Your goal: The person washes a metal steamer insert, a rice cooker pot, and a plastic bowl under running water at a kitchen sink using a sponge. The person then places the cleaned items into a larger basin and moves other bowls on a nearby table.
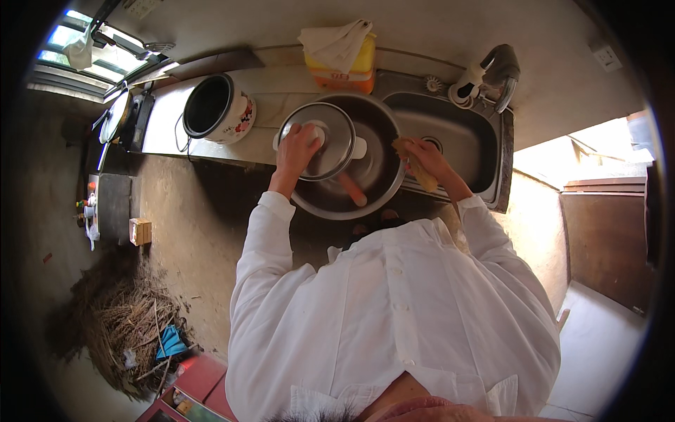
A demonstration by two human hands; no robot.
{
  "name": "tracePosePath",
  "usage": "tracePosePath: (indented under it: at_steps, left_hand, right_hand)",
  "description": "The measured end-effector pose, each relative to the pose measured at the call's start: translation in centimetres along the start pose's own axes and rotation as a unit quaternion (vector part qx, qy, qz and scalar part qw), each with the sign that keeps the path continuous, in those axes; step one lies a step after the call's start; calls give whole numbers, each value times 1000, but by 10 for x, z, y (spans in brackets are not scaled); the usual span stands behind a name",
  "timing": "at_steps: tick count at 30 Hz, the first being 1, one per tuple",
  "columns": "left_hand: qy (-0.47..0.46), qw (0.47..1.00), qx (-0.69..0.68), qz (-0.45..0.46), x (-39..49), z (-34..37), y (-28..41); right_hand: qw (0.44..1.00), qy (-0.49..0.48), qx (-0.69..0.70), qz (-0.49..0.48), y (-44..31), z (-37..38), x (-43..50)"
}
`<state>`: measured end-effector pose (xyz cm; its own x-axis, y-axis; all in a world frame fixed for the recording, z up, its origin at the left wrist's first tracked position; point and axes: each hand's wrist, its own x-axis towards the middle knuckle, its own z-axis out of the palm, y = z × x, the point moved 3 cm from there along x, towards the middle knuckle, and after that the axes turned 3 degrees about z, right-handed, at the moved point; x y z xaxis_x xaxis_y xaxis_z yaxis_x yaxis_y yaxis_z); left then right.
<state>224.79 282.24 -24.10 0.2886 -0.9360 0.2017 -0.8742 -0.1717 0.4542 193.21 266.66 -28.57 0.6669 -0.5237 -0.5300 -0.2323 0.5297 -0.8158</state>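
Note:
My left hand grips the pale knob on top of a round glass-and-metal lid, which has light handles at its sides. The lid is over the left part of a large stainless steel basin; what lies under it is hidden. An orange-red cylindrical thing, perhaps a handle, shows inside the basin beside the lid. At the basin's right rim, my right hand is closed on a yellowish-brown crumpled cloth or scrubbing pad; its exact kind cannot be told.
A steel sink with a faucet adjoins the basin at the right. An electric pot with a floral pattern stands on the counter at left. Behind the basin is a yellow-orange container with a white cloth over it.

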Motion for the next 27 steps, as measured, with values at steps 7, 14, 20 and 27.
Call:
tracePosePath:
  at_steps: [7,14,20,27]
  left_hand:
    - [23,1000,-19,1,-4,-1,1]
    - [20,999,-22,-13,-2,-1,-1]
    - [19,1000,0,-22,-2,0,4]
    - [183,982,15,37,-8,-20,36]
  right_hand:
    - [999,0,-45,24,-8,18,6]
    - [996,-9,-85,33,5,24,33]
    - [920,6,-378,-99,19,24,83]
    - [905,33,-418,-74,30,39,92]
